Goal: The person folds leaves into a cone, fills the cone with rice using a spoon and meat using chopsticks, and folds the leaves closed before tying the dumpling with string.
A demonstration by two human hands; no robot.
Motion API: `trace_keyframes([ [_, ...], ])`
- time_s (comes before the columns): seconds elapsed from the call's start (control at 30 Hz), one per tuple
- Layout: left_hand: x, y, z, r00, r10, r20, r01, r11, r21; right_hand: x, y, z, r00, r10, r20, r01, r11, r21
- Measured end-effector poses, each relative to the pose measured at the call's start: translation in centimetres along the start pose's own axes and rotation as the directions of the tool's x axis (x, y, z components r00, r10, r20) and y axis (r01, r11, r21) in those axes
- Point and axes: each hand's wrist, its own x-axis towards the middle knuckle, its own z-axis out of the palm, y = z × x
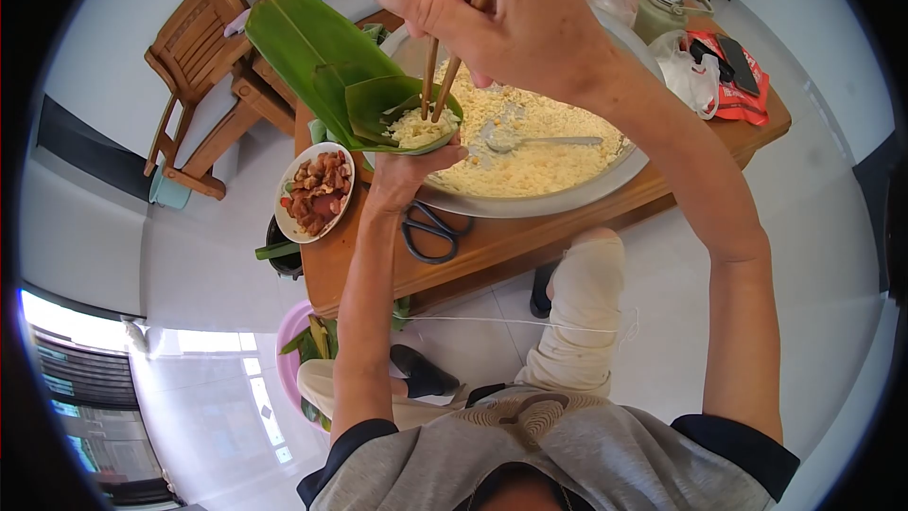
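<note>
My left hand (409,173) is closed around the underside of a cone of green bamboo leaves (326,76), whose long ends stick up to the left. Pale rice (416,127) fills the cone's mouth. Above it, my right hand (520,24) grips a pair of wooden chopsticks (437,47), their tips pushed into that rice. Behind both hands lies a wide metal basin (558,205) of yellowish rice, with a metal spoon (544,142) resting in it. Left of my left wrist is a white bowl (348,203) of reddish-brown meat pieces (318,191).
Black-handled scissors (430,237) lie at the table's (511,237) front edge. A glass jar (662,8), plastic bags and a dark phone (738,64) on a red packet (752,99) are at the right. A pink basin (291,322) of leaves stands on the floor; a string crosses my knee.
</note>
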Motion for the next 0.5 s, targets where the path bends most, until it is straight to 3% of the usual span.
trace_keyframes([
  [0.03, 0.0, -0.1, 0.0, 1.0, -0.001, 0.001, 0.001, 1.0, 0.0, 0.0, -0.3, 0.4, 0.994, 0.104, -0.044, -0.1, 0.991, 0.087],
  [0.07, 0.0, -0.2, 0.1, 1.0, 0.018, -0.012, -0.018, 1.0, 0.01, -0.4, 0.2, 1.0, 0.993, 0.105, -0.044, -0.101, 0.991, 0.087],
  [0.13, 0.0, -0.6, 0.0, 0.999, 0.038, -0.028, -0.037, 0.999, 0.021, -2.0, 2.1, 2.9, 0.978, 0.175, 0.117, -0.176, 0.984, 0.002],
  [0.2, 0.1, -0.8, 0.0, 0.999, 0.03, 0.012, -0.029, 0.998, -0.049, -2.3, 2.6, 3.4, 0.993, 0.092, 0.069, -0.095, 0.995, 0.039],
  [0.27, 0.1, -0.6, -0.1, 0.999, 0.034, 0.006, -0.034, 0.999, 0.007, -1.6, 2.1, 2.6, 0.988, 0.066, 0.142, -0.061, 0.997, -0.037],
  [0.37, 0.3, -0.3, -0.1, 0.999, 0.043, 0.01, -0.043, 0.998, 0.041, -0.3, 0.4, 1.4, 0.99, 0.133, 0.044, -0.136, 0.989, 0.062],
  [0.47, -0.2, 0.0, 0.1, 1.0, 0.016, 0.012, -0.016, 0.999, 0.032, -1.8, 1.8, 3.8, 0.986, 0.09, 0.14, -0.101, 0.992, 0.075],
  [0.5, -0.2, 0.2, 0.1, 1.0, 0.001, 0.014, -0.001, 0.999, 0.043, -2.1, 1.4, 4.3, 0.995, 0.058, 0.081, -0.063, 0.996, 0.061],
])
